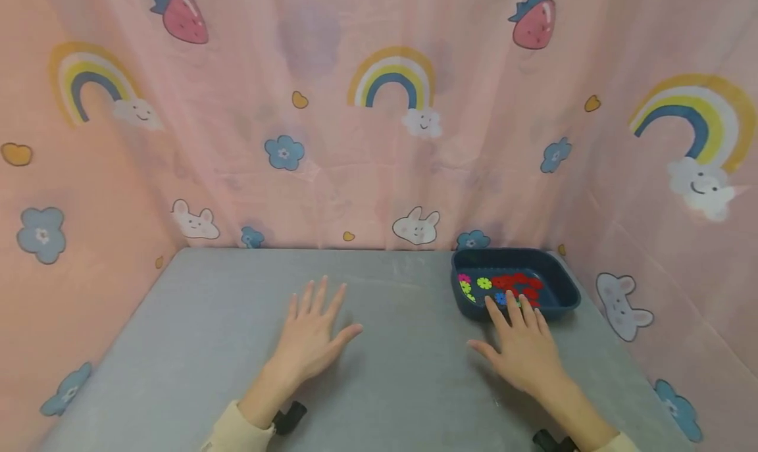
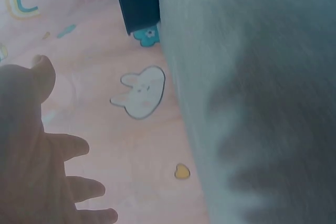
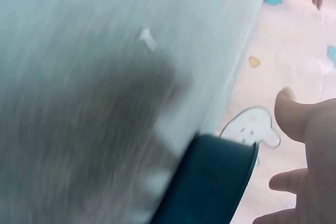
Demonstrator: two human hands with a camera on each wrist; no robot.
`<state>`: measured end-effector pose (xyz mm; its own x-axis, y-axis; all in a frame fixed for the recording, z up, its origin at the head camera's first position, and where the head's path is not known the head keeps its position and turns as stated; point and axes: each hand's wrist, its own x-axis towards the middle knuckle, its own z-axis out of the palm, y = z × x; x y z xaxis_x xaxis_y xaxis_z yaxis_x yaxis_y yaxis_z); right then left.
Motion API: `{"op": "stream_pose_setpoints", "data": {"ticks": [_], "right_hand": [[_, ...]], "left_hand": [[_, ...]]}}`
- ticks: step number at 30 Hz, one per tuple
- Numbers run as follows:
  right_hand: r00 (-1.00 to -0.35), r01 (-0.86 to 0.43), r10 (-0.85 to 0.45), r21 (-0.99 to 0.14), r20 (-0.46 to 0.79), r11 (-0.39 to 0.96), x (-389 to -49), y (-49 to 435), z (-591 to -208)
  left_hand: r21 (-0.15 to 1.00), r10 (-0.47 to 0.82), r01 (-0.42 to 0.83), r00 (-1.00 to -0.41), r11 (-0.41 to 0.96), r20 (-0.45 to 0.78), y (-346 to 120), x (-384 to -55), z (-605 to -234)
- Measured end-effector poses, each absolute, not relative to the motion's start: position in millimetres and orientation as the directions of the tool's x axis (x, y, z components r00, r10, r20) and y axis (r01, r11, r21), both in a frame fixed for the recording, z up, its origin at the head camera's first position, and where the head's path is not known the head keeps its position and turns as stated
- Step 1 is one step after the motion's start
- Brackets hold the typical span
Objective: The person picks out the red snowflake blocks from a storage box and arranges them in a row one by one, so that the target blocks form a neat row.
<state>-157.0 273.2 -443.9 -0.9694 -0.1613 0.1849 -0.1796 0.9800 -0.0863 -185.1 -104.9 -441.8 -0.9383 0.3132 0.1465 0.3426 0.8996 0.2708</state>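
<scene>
Left sleeve (image 1: 239,429) is showing nearest, behind the left hand (image 1: 308,340), whose empty fingers are standing wide over the grey table (image 1: 408,347). Rightward, the right hand (image 1: 524,353) is also holding nothing, fingers standing wide; just past its fingertips a dark blue tray (image 1: 560,284) is bearing flower-shaped pieces (image 1: 520,279). Low fingertips could be catching the tray's near side, tilting it and scattering pieces.

A: Head view?
B: It's looking forward-down from above over the table (image 1: 408,373).
A: Wrists?
B: Riding close beside left hand (image 1: 309,339) and right hand (image 1: 524,352), facing the curtain (image 2: 105,145) sideways, both catching the tub (image 2: 138,1).
</scene>
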Motion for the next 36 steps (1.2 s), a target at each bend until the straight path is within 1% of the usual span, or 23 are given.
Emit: {"op": "stream_pose_setpoints", "data": {"ticks": [5, 9, 17, 24, 30, 33, 36], "right_hand": [[-0.972, -0.138, -0.115, -0.102, 0.205, 0.985, -165, 293, -439], [-0.970, -0.125, -0.092, -0.135, 0.226, 0.983, -170, 310, -432], [-0.966, -0.111, -0.058, -0.200, 0.252, 0.973, -177, 333, -421], [-0.962, -0.096, -0.022, -0.263, 0.272, 0.960, -182, 355, -419], [-0.972, -0.050, 0.013, -0.261, 0.234, 0.964, -186, 372, -423], [-0.969, -0.068, 0.002, -0.274, 0.248, 0.959, -188, 379, -425], [-0.965, -0.091, -0.010, -0.297, 0.262, 0.951, -191, 388, -427]], "left_hand": [[0.309, 0.338, 0.378, -0.925, 0.873, 0.176, -85, -194, -441], [0.314, 0.366, 0.415, -0.908, 0.854, 0.204, -67, -200, -438], [0.326, 0.413, 0.466, -0.883, 0.822, 0.221, -37, -214, -431], [0.396, 0.438, 0.511, -0.859, 0.763, 0.264, -11, -225, -431], [0.456, 0.473, 0.545, -0.838, 0.704, 0.271, 7, -232, -435], [0.496, 0.470, 0.547, -0.836, 0.675, 0.283, 16, -237, -441], [0.535, 0.448, 0.554, -0.832, 0.638, 0.327, 27, -243, -448]]}}
